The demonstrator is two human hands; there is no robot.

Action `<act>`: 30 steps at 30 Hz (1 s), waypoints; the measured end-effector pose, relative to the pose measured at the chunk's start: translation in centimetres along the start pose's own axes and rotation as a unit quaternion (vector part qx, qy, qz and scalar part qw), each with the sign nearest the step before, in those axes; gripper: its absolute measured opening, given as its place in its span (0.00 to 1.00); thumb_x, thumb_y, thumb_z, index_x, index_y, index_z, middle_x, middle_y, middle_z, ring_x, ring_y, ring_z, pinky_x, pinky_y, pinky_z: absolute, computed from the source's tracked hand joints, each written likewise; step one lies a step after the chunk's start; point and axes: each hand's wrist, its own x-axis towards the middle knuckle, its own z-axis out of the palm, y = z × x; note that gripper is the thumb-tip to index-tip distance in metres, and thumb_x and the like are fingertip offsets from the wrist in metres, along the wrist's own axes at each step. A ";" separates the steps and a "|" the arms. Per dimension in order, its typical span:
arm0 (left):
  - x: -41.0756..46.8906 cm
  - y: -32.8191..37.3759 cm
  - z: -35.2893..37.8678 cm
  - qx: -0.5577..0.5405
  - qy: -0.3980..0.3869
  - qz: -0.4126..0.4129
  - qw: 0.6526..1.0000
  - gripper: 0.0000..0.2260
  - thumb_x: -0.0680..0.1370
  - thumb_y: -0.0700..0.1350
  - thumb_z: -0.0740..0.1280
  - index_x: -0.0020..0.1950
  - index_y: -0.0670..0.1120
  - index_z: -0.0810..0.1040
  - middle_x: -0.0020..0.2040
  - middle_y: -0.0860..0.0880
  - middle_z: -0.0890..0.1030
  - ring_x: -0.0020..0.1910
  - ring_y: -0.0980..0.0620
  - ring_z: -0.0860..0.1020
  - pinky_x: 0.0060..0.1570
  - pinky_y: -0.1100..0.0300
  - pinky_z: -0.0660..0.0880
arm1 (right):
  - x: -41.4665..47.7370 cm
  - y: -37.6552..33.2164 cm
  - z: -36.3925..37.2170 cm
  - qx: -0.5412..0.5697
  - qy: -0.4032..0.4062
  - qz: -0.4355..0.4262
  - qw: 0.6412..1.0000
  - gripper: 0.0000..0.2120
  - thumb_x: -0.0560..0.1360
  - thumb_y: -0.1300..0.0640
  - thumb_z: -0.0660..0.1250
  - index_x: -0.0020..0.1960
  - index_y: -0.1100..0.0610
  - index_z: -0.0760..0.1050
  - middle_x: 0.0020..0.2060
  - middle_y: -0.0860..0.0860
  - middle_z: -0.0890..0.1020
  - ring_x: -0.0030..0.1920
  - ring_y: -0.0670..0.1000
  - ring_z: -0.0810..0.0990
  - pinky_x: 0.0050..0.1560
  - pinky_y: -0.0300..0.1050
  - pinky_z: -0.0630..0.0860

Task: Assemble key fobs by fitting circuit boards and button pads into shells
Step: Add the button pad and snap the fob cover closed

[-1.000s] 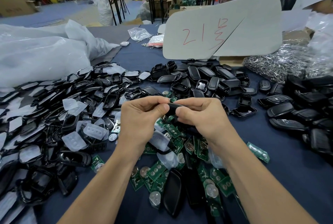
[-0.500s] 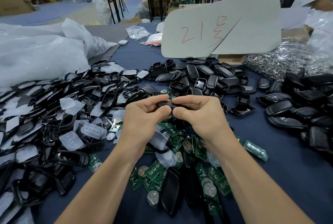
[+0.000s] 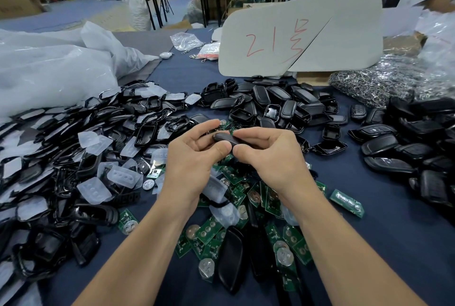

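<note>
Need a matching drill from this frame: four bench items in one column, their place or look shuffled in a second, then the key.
Items
1. black fob
2. circuit boards
3. button pads
4. key rings

Place or look
A. silvery heap, far right
B. green pile on the table, nearest the person
C. pinched between left hand and right hand
D. translucent, scattered among black shells on the left

Pairs: 1-C, 2-B, 3-D, 4-A
</note>
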 end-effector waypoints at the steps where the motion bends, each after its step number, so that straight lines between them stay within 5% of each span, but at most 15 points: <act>1: -0.1 0.0 0.0 -0.004 0.008 0.001 1.000 0.17 0.76 0.32 0.74 0.62 0.46 0.82 0.50 0.46 0.89 0.50 0.50 0.87 0.49 0.61 0.82 | 0.0 0.0 0.0 0.011 -0.003 0.003 1.000 0.13 0.68 0.57 0.78 0.52 0.49 0.87 0.46 0.45 0.89 0.49 0.48 0.88 0.56 0.53 0.84; 9: 0.0 0.4 0.0 0.003 -0.017 0.017 1.000 0.15 0.75 0.32 0.75 0.58 0.47 0.85 0.49 0.46 0.89 0.49 0.50 0.87 0.50 0.61 0.82 | -0.1 -0.4 -0.1 0.178 -0.034 0.071 0.981 0.12 0.71 0.71 0.76 0.48 0.55 0.87 0.45 0.56 0.89 0.46 0.53 0.88 0.51 0.46 0.85; 22: 0.1 0.2 -0.2 0.077 -0.013 0.046 0.996 0.19 0.74 0.32 0.77 0.60 0.50 0.85 0.48 0.50 0.89 0.48 0.53 0.87 0.50 0.64 0.81 | 0.1 0.1 -0.1 0.052 0.001 0.007 0.999 0.12 0.63 0.55 0.78 0.47 0.47 0.88 0.43 0.47 0.89 0.47 0.47 0.88 0.56 0.51 0.82; 30: 0.3 0.0 -0.5 0.084 -0.030 0.046 0.995 0.19 0.75 0.31 0.76 0.60 0.51 0.85 0.49 0.50 0.89 0.49 0.53 0.87 0.51 0.64 0.81 | 0.1 0.1 -0.7 0.004 -0.015 -0.003 1.000 0.16 0.66 0.64 0.80 0.50 0.48 0.88 0.45 0.48 0.89 0.48 0.47 0.88 0.58 0.52 0.83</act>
